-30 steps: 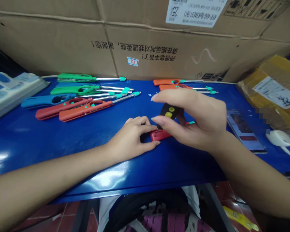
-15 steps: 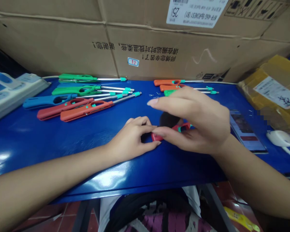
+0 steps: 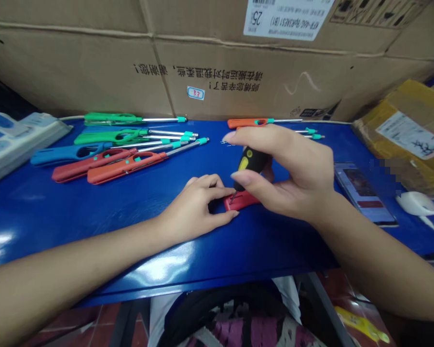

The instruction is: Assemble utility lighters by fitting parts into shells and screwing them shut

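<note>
A red long-nosed lighter (image 3: 251,198) lies flat on the blue table, its front part hidden by my right hand (image 3: 296,171). My left hand (image 3: 197,205) pinches the butt end of its handle between thumb and fingers. A screwdriver (image 3: 249,164) with a black and yellow handle is gripped in my right hand. It leans a little, and its thin tip meets the lighter near the end that my left hand steadies.
Several lighters lie at the back left, among them a blue one (image 3: 70,154) and an orange one (image 3: 126,167). Another orange lighter (image 3: 248,123) is behind my right hand. A cardboard box (image 3: 94,72) walls the back. A phone (image 3: 365,193) and white charger (image 3: 417,203) sit right.
My right hand has moved slightly left and turned, bringing the screwdriver's handle and shaft into clear sight, with the tip at the red lighter. My left hand keeps its hold.
</note>
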A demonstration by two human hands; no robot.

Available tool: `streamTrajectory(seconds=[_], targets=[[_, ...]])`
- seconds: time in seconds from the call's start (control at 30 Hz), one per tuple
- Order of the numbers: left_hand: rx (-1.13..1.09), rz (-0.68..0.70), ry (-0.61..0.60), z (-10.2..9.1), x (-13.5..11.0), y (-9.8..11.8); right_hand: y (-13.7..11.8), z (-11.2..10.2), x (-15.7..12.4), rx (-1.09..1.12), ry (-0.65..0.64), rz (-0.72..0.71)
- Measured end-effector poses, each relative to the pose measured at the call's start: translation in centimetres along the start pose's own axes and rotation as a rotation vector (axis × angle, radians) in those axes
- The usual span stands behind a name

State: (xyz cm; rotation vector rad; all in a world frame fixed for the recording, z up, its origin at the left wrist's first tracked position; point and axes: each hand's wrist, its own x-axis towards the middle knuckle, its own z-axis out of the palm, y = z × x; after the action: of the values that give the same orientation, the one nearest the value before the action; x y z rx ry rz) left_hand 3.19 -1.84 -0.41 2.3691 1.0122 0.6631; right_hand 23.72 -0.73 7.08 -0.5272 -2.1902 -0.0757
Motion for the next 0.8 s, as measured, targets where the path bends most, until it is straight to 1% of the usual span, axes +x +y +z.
streamTrajectory(seconds=[0.1,0.17,0.3,0.4,0.47,0.57,0.6,0.67,0.8], targets=[[0.005,0.007,0.013,-0.01,0.02,0.07,-0.36,-0.21,-0.21,0.157,-0.111,0.005],[-0.021,-0.001,0.011,0.01,0.04,0.15,-0.67,-0.19,-0.36,0.18,-0.152,-0.001],[-0.081,-0.033,0.001,0.03,0.12,0.29,-0.9,0.19,-0.44,0.012,-0.084,-0.007],[-0.061,-0.033,0.008,0.02,0.14,0.27,-0.71,0.25,-0.35,-0.086,-0.011,-0.018],[-0.03,-0.022,0.01,0.0,0.12,0.21,-0.6,0.08,-0.3,-0.056,-0.021,0.0],[0.001,0.0,-0.005,-0.01,0.07,0.14,-0.66,-0.24,-0.23,0.097,-0.129,0.02],[-0.002,-0.001,-0.006,0.0,0.07,0.15,-0.7,-0.28,-0.2,0.126,-0.147,0.021],[-0.027,-0.013,0.0,0.0,0.08,0.19,-0.72,-0.25,-0.12,0.116,-0.13,0.009],[-0.042,-0.027,0.011,0.01,0.14,0.24,-0.37,0.02,-0.02,0.017,-0.017,-0.041]])
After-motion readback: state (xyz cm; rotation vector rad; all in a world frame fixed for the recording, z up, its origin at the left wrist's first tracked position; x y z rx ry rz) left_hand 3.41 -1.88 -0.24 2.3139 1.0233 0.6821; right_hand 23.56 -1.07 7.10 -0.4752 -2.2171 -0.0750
